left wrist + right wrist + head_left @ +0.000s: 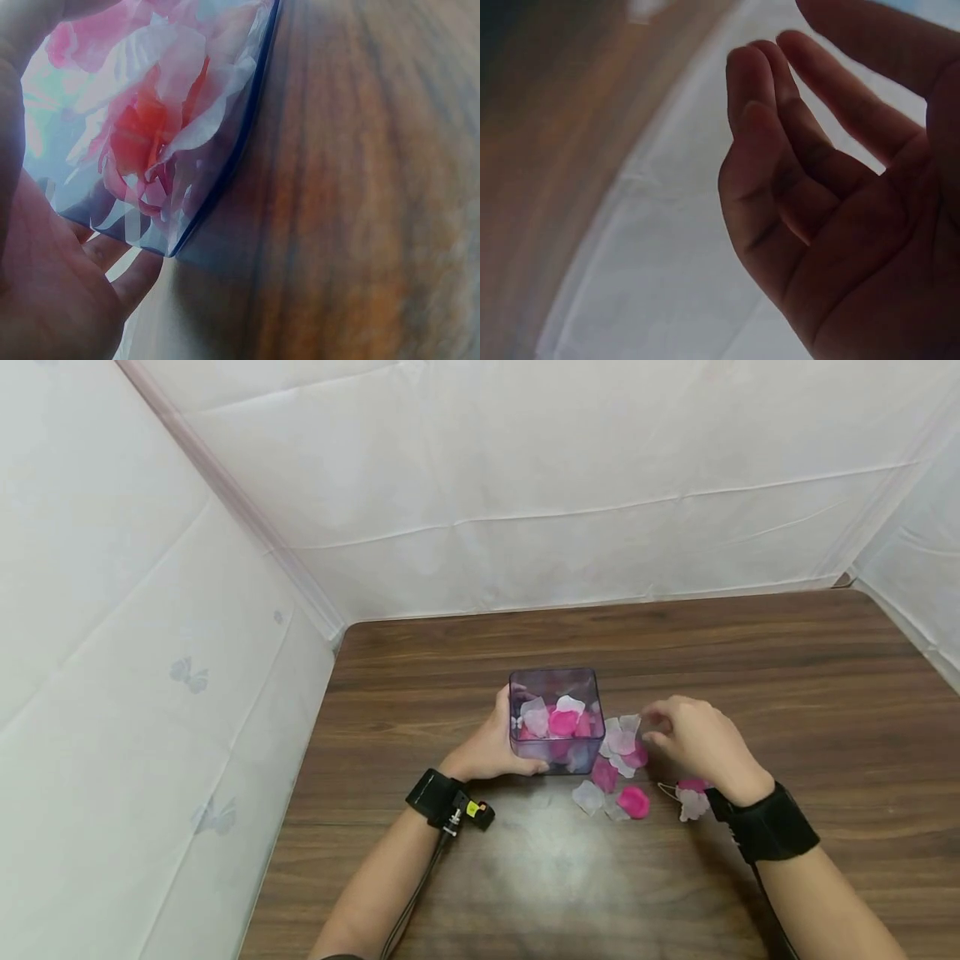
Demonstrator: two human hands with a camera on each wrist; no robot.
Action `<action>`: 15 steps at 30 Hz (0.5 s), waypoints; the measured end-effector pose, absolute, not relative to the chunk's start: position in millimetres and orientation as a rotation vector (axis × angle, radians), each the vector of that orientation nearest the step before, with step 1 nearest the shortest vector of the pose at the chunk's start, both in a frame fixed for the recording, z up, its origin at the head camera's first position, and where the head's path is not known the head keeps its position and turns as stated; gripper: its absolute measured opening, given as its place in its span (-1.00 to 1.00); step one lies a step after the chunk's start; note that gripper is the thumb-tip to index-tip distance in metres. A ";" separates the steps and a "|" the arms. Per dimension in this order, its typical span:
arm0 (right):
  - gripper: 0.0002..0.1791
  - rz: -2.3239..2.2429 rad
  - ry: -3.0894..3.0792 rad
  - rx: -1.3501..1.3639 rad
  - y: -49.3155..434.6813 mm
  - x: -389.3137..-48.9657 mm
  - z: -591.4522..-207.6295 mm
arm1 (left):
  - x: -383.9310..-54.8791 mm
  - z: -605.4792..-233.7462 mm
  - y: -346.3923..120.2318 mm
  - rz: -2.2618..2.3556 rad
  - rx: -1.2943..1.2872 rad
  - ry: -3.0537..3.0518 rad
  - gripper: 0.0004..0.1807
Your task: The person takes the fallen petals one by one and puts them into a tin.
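Observation:
My left hand (pixel 491 747) grips a see-through purple square box (pixel 551 683) from its left side, thumb along the front. Inside lie pink and white artificial flower petals (pixel 562 722), which also show through the wall in the left wrist view. My right hand (pixel 701 735) hovers right of the box with fingers bent and nothing between them; the right wrist view shows the same bare, loosely curled fingers (pixel 829 94). Between box and right hand is a loose pile of petals (pixel 621 740), pink and white.
More petals (pixel 633 802) lie in front of the pile. Beside my right wrist sits a small cluster of pink and white petals (pixel 693 803) with a thin loop. The wooden table (pixel 420 660) is bounded by white curtains (pixel 525 468) at the back and sides.

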State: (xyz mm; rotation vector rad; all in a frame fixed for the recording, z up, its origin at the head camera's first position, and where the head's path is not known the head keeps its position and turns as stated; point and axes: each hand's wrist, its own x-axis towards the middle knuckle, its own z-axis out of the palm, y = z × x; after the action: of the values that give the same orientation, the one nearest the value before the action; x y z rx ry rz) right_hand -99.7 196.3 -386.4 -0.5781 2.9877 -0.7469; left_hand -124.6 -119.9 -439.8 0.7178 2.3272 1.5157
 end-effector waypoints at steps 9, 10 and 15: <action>-0.71 -0.610 3.004 -0.763 181.0 -98.8 -417.6 | -127.9 -445.1 -123.5 1.505 0.741 2.379 0.32; -0.73 -0.595 3.005 -0.775 179.6 -98.6 -419.4 | -127.8 -445.4 -123.0 1.506 0.743 2.371 0.33; -0.79 -0.577 3.009 -0.768 178.1 -98.5 -423.0 | -126.8 -447.0 -121.7 1.507 0.726 2.350 0.35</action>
State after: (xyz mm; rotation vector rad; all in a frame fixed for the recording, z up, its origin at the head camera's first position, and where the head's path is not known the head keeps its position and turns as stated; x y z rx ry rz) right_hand -98.5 178.1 -423.0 -0.7676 3.0095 -0.5773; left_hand -126.8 -121.7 -447.0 0.7261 2.3501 1.5067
